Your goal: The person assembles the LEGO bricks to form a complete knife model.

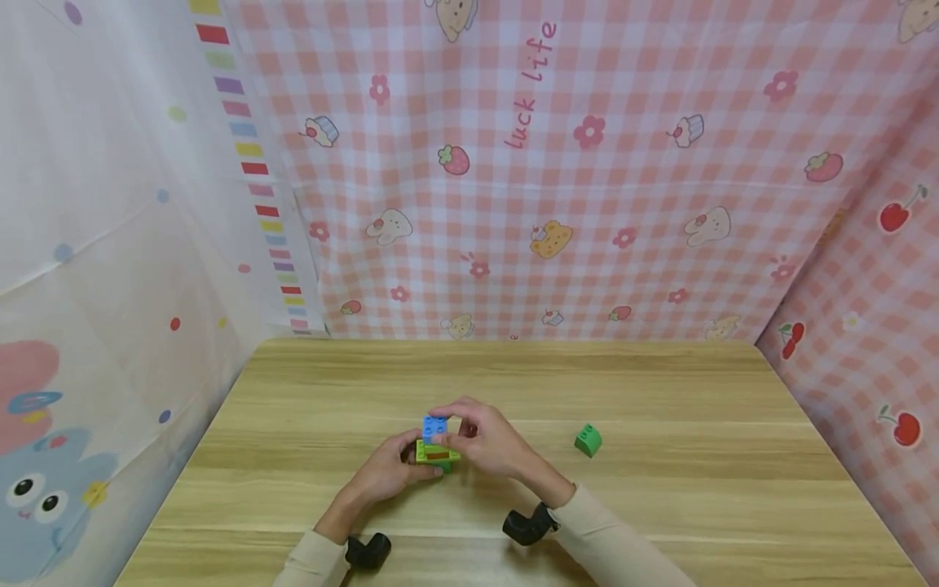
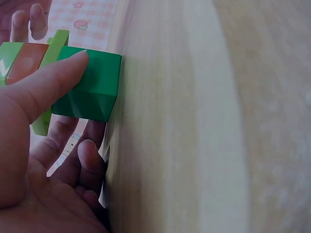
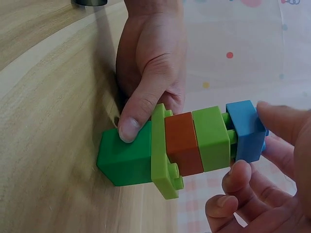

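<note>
A stack of toy building bricks stands between both hands near the table's middle. From the bottom it has a dark green brick (image 3: 126, 160), a wider lime plate (image 3: 161, 170), an orange-brown brick (image 3: 183, 145) and a lime brick (image 3: 212, 138). My left hand (image 1: 385, 470) grips the base, its thumb across the green brick. Above the lime brick sits a blue brick (image 1: 434, 429), pinched by my right hand (image 1: 490, 440). In the right wrist view a narrow gap with lime studs shows beneath the blue brick, so it is not flush.
A loose green brick with a sloped side (image 1: 588, 440) lies on the wooden table (image 1: 697, 489), right of the hands. Black wrist-worn devices (image 1: 528, 526) sit by both cuffs. A pink checked cloth (image 1: 513, 204) hangs behind the table's far edge.
</note>
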The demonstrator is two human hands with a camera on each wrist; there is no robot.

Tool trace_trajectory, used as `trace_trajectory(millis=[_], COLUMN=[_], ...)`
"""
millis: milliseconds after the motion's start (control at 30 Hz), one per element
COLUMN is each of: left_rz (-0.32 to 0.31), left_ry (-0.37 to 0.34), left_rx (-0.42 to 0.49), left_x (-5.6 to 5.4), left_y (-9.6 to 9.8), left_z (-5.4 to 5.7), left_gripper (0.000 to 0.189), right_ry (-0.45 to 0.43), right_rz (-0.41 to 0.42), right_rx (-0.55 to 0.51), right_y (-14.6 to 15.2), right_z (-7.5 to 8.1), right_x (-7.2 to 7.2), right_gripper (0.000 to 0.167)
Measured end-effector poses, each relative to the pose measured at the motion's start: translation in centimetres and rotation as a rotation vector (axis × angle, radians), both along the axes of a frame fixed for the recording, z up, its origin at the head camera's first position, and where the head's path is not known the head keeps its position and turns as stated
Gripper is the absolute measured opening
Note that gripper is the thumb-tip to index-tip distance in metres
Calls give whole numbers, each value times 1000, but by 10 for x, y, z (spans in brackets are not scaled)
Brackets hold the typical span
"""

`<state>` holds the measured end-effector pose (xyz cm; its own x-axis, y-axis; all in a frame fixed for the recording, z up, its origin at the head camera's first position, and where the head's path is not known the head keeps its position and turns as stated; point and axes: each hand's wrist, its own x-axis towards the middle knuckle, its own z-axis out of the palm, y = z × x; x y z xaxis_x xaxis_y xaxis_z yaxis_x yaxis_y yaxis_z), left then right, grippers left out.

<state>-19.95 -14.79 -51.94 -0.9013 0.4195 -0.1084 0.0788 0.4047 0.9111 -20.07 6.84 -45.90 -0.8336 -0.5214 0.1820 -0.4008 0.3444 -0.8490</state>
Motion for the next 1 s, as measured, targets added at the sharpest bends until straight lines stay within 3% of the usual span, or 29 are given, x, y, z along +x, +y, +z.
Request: trace_trajectory(millis=[1000], left_rz=[11], left_ry=[-6], left_rx=[11], left_x=[0], left_y=[1], left_z=[0], left_gripper=[51], right_ry=[-7], right_rz=[-30], right_rx=[-15], right_y=[-1], right_z=[-3], right_x=[1], right_gripper=[30])
